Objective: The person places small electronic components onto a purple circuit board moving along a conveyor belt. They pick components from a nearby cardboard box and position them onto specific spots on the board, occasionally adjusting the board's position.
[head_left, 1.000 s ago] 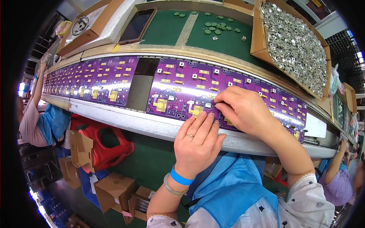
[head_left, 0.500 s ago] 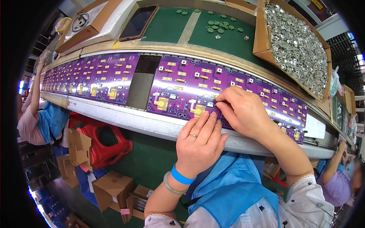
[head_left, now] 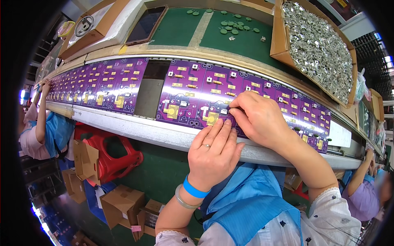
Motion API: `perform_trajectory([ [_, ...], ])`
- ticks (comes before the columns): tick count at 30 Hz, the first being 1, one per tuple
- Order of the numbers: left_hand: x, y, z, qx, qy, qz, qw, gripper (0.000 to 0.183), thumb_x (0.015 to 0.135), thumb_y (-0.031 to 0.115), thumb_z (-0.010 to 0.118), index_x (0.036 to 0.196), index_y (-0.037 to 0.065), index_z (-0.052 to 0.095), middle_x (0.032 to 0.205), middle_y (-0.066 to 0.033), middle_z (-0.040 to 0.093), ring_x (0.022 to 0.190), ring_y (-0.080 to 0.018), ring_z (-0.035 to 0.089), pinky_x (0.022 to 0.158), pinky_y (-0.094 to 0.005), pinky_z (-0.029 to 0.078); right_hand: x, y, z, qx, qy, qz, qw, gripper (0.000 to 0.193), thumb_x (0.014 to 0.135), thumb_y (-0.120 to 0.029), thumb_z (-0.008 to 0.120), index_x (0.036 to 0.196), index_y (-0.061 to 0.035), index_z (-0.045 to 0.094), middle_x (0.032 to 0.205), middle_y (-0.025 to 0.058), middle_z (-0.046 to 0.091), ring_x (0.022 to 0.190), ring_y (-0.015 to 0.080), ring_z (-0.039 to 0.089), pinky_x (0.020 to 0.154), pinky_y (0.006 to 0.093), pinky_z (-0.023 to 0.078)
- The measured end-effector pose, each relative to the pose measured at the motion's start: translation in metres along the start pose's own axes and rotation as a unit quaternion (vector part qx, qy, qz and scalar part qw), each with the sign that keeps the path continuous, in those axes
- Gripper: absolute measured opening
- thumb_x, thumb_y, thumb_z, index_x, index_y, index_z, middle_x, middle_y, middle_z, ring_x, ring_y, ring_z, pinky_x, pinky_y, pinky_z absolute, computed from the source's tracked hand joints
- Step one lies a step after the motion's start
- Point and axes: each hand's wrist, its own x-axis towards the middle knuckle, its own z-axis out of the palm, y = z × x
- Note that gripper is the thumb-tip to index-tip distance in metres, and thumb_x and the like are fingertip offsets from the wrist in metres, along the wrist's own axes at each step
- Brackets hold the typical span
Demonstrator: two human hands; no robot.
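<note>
A strip of purple circuit boards point(head_left: 201, 96) lies on a conveyor line in front of me, dotted with small resistors and white square parts. My left hand point(head_left: 215, 143) rests with fingers stretched out, their tips on the near edge of a board beside a yellow pad point(head_left: 212, 118). Just right of it, my right hand point(head_left: 262, 119) bends over the same board, thumb and forefinger pinched close to its surface. Whatever sits between those fingertips is too small or hidden to make out. A white part point(head_left: 223, 111) shows beside the pinch.
Beyond the line, a cardboard box point(head_left: 280, 45) holds a heap of small metal parts. Several green discs point(head_left: 234, 25) and a phone point(head_left: 145, 25) lie on the green surface. A pale rail point(head_left: 164, 130) edges the line. A red stool point(head_left: 98, 153) and co-worker point(head_left: 33, 139) are left.
My hands and the boards appear slightly farther left, along with the whole surroundings. Both hands keep their poses. The co-worker's hands at the far left have lowered toward the boards.
</note>
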Motion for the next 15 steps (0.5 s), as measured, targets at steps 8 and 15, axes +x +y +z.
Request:
perform_trajectory([
  [8,0.0007,0.0006,-0.0015,0.0,-0.002,-0.001,1.0,0.025,0.086,0.023,0.074,0.104,0.005,0.076,0.114,-0.0124,0.074,0.112,-0.0271,0.07,0.098,-0.041,0.05,0.0029,-0.0027,-0.001,-0.028,-0.015,-0.01,0.999,0.01,0.09,-0.012,0.064,0.091,-0.0029,0.06,0.084,0.0133,0.065,0.08,0.0339,0.067,0.067,0.0445,0.054],
  [15,0.002,0.0001,-0.0021,-0.009,-0.003,-0.002,1.0,0.026,0.084,0.021,0.075,0.104,0.005,0.076,0.115,-0.0118,0.073,0.113,-0.027,0.069,0.099,-0.0411,0.05,0.0047,-0.0048,-0.0031,-0.048,-0.035,-0.011,0.998,0.013,0.089,-0.013,0.065,0.091,-0.0014,0.06,0.083,0.0153,0.065,0.08,0.0354,0.067,0.068,0.0455,0.055],
])
